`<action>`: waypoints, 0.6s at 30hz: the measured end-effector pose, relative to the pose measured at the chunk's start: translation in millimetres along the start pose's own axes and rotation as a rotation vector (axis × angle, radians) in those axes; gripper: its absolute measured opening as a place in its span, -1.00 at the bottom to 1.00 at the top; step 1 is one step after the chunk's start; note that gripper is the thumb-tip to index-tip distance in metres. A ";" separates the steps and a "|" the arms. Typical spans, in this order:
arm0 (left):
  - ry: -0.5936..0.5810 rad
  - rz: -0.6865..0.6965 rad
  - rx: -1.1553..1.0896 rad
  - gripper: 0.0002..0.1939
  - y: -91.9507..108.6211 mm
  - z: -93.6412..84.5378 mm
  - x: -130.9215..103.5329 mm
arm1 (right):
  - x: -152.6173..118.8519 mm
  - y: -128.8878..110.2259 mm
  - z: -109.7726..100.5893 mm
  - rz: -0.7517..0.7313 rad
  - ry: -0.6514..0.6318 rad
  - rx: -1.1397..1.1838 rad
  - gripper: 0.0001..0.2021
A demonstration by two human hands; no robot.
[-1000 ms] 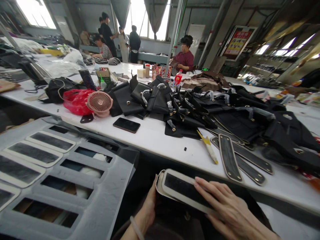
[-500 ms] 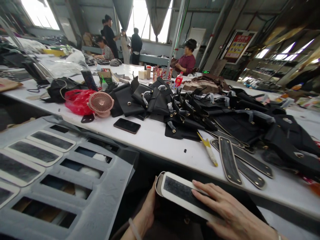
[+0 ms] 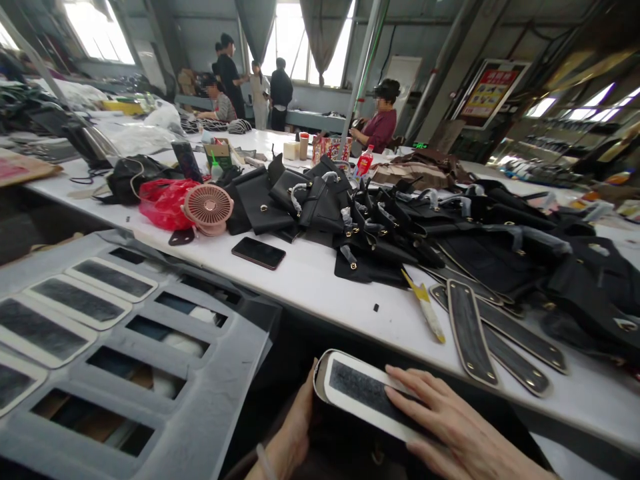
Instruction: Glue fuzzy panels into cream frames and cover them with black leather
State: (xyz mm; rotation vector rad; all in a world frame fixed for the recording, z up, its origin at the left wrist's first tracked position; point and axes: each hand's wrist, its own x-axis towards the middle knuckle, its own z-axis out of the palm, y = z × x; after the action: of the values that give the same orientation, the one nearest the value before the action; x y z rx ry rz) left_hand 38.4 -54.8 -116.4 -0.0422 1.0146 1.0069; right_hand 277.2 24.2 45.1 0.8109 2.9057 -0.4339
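Where the right fingers [image 3: 411, 381] rest, the panel [image 3: 353, 383] lies beneath.

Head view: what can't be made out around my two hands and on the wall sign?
Head view:
- Pale-edged panel: right end hidden by the right hand.
- Left hand: most fingers hidden behind the dark piece.
- Dark piece: lower part cut off by the bottom edge.
- Wall sign: smaller writing too small, blurred.

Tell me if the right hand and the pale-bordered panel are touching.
Touching. The head view shows the fingers of the right hand lying on the pale-bordered panel.
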 end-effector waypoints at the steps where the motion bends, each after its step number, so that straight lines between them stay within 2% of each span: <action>1: 0.015 0.011 0.013 -0.21 0.4 0.2 -0.6 | 1.7 0.0 1.8 0.025 0.019 -0.012 -0.58; 4: 0.030 0.045 0.041 -0.21 2.2 1.7 -2.9 | 6.2 0.0 7.8 0.073 0.063 -0.027 -0.65; 10: 0.012 0.069 0.057 -0.22 3.4 2.9 -2.6 | 8.1 2.0 17.0 -0.087 0.108 0.038 -0.62; 13: 0.020 0.066 0.042 -0.20 2.5 1.7 0.5 | 7.5 7.1 23.4 -0.014 0.111 0.090 -0.60; 18: 0.023 0.070 -0.023 -0.32 -0.7 -1.9 3.2 | 6.8 12.4 29.2 0.072 0.107 0.193 -0.61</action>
State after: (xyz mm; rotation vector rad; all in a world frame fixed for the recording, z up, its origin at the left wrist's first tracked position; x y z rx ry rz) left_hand 38.0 -53.9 -120.0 -0.0382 1.0315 1.0841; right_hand 278.2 29.0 13.0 0.9901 2.9532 -0.6937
